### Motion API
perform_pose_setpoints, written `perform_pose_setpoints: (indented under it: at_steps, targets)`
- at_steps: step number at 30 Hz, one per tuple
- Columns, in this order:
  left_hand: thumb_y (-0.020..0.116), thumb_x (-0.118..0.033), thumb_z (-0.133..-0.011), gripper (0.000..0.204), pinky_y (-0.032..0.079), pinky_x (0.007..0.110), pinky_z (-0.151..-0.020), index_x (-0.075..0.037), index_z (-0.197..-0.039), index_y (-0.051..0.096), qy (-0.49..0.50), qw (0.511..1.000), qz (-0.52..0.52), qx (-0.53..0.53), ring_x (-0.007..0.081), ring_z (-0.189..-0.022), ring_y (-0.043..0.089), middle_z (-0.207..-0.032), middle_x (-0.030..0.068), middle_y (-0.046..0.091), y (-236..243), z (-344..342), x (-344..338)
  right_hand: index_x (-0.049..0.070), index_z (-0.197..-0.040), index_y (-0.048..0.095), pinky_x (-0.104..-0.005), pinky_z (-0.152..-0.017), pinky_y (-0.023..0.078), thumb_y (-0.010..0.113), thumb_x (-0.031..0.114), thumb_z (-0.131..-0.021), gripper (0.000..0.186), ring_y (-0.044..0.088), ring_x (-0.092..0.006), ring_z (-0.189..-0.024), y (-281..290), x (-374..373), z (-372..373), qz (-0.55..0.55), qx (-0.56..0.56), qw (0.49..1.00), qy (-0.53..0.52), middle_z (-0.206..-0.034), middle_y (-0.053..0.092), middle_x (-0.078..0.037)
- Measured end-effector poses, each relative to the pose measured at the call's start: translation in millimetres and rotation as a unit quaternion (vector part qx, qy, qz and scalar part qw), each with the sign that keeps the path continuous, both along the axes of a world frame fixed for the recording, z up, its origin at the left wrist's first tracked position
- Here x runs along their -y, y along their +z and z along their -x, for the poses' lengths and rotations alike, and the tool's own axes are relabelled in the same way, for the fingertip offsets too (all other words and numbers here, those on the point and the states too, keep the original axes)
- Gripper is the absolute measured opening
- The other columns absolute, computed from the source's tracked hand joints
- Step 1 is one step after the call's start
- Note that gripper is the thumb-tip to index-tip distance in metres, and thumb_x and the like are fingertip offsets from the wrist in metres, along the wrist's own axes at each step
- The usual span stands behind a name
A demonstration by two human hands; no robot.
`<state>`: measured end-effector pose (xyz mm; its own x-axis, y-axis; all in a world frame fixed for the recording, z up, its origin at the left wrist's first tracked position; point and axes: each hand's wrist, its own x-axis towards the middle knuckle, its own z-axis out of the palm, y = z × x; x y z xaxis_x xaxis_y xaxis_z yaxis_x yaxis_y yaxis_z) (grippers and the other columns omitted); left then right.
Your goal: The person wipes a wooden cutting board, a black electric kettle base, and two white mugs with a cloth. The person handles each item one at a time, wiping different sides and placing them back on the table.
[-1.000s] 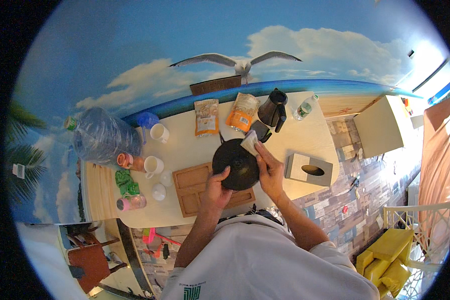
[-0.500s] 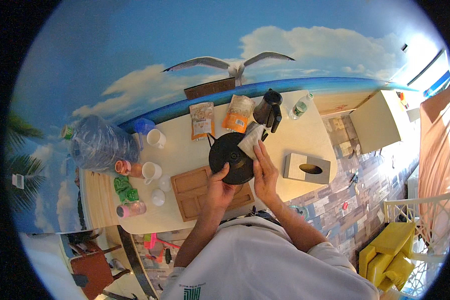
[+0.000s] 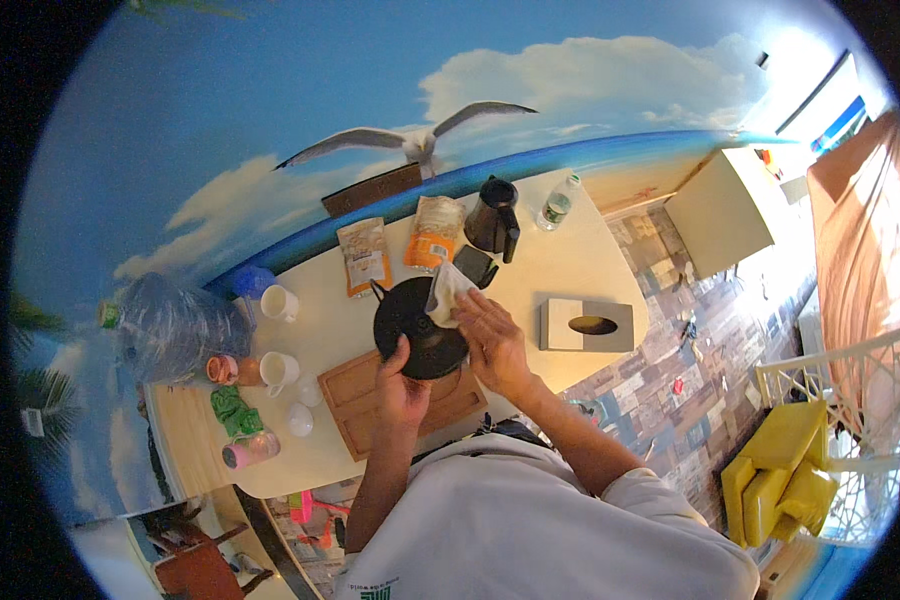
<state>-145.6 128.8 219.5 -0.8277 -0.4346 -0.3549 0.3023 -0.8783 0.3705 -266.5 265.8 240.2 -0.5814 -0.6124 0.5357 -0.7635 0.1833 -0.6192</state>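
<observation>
My left hand (image 3: pixel 404 388) grips the near edge of a black round disc-shaped thing (image 3: pixel 407 322), its thumb on the upper face. The disc has a small hub in its middle and a short prong at its far left rim. My right hand (image 3: pixel 492 340) is closed on a crumpled white tissue (image 3: pixel 452 292), which lies against the disc's right side. Just beyond the tissue is a flat black square piece (image 3: pixel 476 266). Under the disc and my left hand, a brown wooden compartment tray (image 3: pixel 342 400) is partly hidden.
At the back stand two pouches (image 3: pixel 365 262), a black jug (image 3: pixel 492 218) and a water bottle (image 3: pixel 558 203). A tissue box (image 3: pixel 560 325) sits at right. On the left are a large water jug (image 3: pixel 175 325), white mugs (image 3: pixel 279 371), a green cloth (image 3: pixel 234 411) and a pink-capped jar (image 3: pixel 251 451).
The whole view has shifted, moving the table leftward in the picture. My right hand has turned, its back showing more, and the tissue sits bunched toward the disc's right rim.
</observation>
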Motion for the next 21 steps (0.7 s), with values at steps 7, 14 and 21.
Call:
perform_pose_setpoints:
  at_steps: [7, 14, 21]
  targets:
    - [0.046, -0.046, -0.107, 0.051, 0.057, 0.039, -0.093, -0.004, -0.133, 0.058, -0.109, 0.991, -0.058, -0.043, 0.0240, -0.110, 0.067, -0.124, 0.0101, 0.068, -6.5, 3.0, 8.0, 0.005, -0.118, 0.068, -0.0605, -0.119, 0.028, 0.062, 0.006, -0.087, 0.032, 0.049, -0.0395, -0.138, -0.9, -20.3, -47.2, -0.032, -0.019, 0.993, 0.116, -0.138, 0.060, -0.014]
    - [0.053, -0.042, -0.105, 0.050, 0.052, 0.045, -0.106, -0.005, -0.139, 0.053, -0.023, 0.999, 0.035, 0.035, 0.0267, -0.122, 0.063, -0.135, 0.0102, 0.064, 10.7, 2.1, -17.0, 0.003, -0.106, 0.069, -0.0555, -0.113, 0.037, 0.063, 0.005, -0.090, 0.017, 0.054, -0.0413, -0.129, -6.3, -7.1, -10.7, 0.053, 0.051, 0.996, 0.041, -0.126, 0.062, -0.016]
    - [0.056, -0.035, -0.104, 0.051, 0.047, 0.053, -0.110, -0.008, -0.147, 0.047, -0.083, 0.997, -0.007, -0.001, 0.0311, -0.128, 0.059, -0.143, 0.0133, 0.058, 5.3, -1.1, -17.1, 0.001, -0.099, 0.070, -0.0329, -0.092, 0.049, 0.068, 0.006, -0.095, 0.007, 0.061, -0.0144, -0.102, -60.3, -1.5, 39.2, 0.134, 0.337, 0.927, 0.097, -0.110, 0.068, -0.005]
